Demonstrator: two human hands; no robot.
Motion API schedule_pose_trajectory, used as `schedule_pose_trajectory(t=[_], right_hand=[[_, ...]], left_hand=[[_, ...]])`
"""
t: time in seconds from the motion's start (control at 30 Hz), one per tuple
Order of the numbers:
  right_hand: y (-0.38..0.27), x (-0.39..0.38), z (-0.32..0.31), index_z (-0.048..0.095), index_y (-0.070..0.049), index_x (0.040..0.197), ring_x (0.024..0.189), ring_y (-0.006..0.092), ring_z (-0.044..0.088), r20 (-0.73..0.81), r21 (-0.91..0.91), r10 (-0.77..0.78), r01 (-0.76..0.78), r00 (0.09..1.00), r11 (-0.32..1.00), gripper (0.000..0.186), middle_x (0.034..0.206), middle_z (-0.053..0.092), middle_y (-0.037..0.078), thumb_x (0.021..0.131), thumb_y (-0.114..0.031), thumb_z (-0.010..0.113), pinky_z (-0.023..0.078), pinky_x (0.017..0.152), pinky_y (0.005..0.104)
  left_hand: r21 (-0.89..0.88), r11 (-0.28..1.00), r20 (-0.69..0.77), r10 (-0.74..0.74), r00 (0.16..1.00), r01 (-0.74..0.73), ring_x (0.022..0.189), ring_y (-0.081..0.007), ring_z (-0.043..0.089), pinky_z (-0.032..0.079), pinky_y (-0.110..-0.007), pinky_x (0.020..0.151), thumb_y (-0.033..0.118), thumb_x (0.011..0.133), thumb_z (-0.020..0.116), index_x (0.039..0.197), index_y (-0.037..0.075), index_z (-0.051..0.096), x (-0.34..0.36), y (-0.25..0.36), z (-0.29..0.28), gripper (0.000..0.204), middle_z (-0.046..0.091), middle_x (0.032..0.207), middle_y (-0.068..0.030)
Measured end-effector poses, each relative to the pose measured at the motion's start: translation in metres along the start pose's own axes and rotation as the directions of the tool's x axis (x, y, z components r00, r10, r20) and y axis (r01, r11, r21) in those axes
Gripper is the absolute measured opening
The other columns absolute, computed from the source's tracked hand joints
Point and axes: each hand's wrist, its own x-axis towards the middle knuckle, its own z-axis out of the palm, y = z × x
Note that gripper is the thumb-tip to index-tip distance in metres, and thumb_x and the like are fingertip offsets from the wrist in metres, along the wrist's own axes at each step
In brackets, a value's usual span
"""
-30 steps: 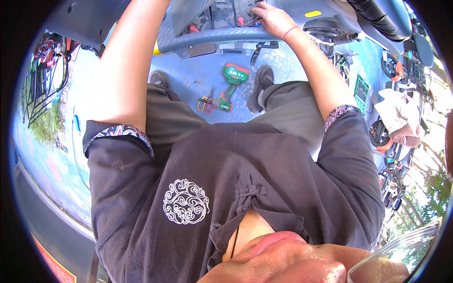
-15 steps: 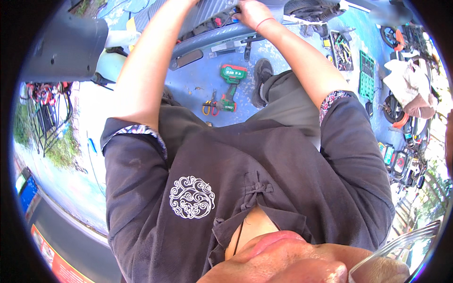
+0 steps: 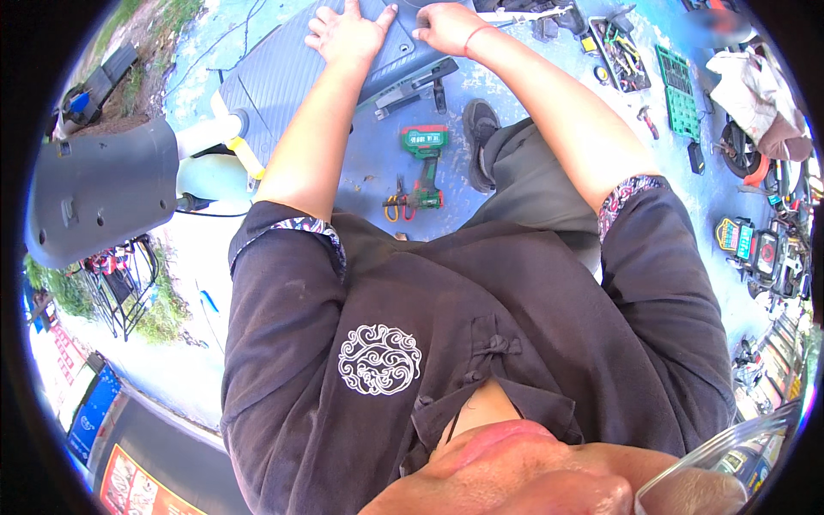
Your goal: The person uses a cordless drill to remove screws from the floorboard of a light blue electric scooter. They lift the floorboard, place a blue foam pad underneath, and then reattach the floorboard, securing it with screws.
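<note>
My left hand [image 3: 350,33] lies with fingers spread on a grey ribbed footboard panel [image 3: 273,81] of a scooter-like vehicle. Just right of it, my right hand [image 3: 451,28] has its fingers curled together at the panel's right end; whatever they may hold is hidden. Below the panel's near edge, a dark bar-shaped part [image 3: 416,86] juts out over the floor. A green and red cordless power tool [image 3: 424,163] lies on the blue floor between my feet, beside pliers with yellow and red handles [image 3: 397,204].
To the right are a tray of hand tools [image 3: 622,56], a green socket case [image 3: 678,90], a hammer [image 3: 648,122] and a cloth-covered object [image 3: 755,99]. A dark grey plastic housing [image 3: 103,193] on a white tube stands close at my left.
The ribbed panel now covers the gap where cables showed. My left hand has come into view, spread on it. My right hand has shifted slightly left, and my view has turned.
</note>
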Motion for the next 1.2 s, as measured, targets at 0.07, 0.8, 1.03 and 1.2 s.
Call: schedule_pose_trajectory(t=[0.07, 0.8, 1.03, 1.2], right_hand=[[-0.003, 0.0, 0.005, 0.07, -0.006, 0.108, 0.1, 0.0387, 0.07, 0.147, -0.007, 0.024, -0.024, 0.989, 1.0, 0.03, 0.102, 0.073, 0.018, 0.088, -0.028, 0.073, 0.055, 0.089, 0.0476], [-0.012, -0.01, 0.033, 0.059, 0.0, 0.132, 0.108, 0.038, 0.068, -0.008, -0.03, -0.155, 0.155, 0.988, 0.987, 0.049, 0.113, 0.071, 0.018, 0.092, -0.024, 0.073, 0.055, 0.091, 0.048], [-0.017, -0.01, 0.024, 0.052, 0.0, 0.144, 0.119, 0.0358, 0.064, 0.066, -0.078, -0.079, 0.084, 0.995, 0.993, 0.063, 0.128, 0.066, 0.018, 0.091, -0.026, 0.074, 0.052, 0.1, 0.0453], [-0.044, -0.04, 0.039, 0.055, 0.006, 0.138, 0.121, 0.0409, 0.062, -0.056, 0.255, 0.229, -0.208, 0.972, 0.944, 0.061, 0.13, 0.063, 0.027, 0.088, -0.024, 0.072, 0.051, 0.103, 0.0447]], left_hand=[[-0.008, 1.0, 0.03, 0.03, 0.999, -0.03, 0.137, -0.0447, 0.042, 0.032, -0.06, 0.113, 0.071, 0.085, 0.064, 0.157, 0.024, 0.046, 0.003, 0.002, -0.004, 0.088, 0.047, 0.147, -0.0261], [0.205, 0.97, -0.085, 0.153, 0.985, -0.133, 0.136, -0.0468, 0.041, 0.028, -0.059, 0.115, 0.076, 0.093, 0.044, 0.158, 0.028, 0.044, 0.043, -0.059, 0.056, 0.081, 0.045, 0.148, -0.0287], [0.176, 0.961, -0.015, 0.222, 0.975, -0.216, 0.129, -0.0455, 0.046, 0.031, -0.058, 0.112, 0.067, 0.097, 0.045, 0.157, 0.028, 0.045, 0.028, -0.043, 0.052, 0.071, 0.05, 0.14, -0.0264], [0.184, 0.954, -0.097, 0.256, 0.962, -0.236, 0.123, -0.0444, 0.048, 0.033, -0.057, 0.108, 0.062, 0.099, 0.045, 0.156, 0.024, 0.047, 0.019, -0.049, 0.051, 0.069, 0.053, 0.132, -0.0253]])
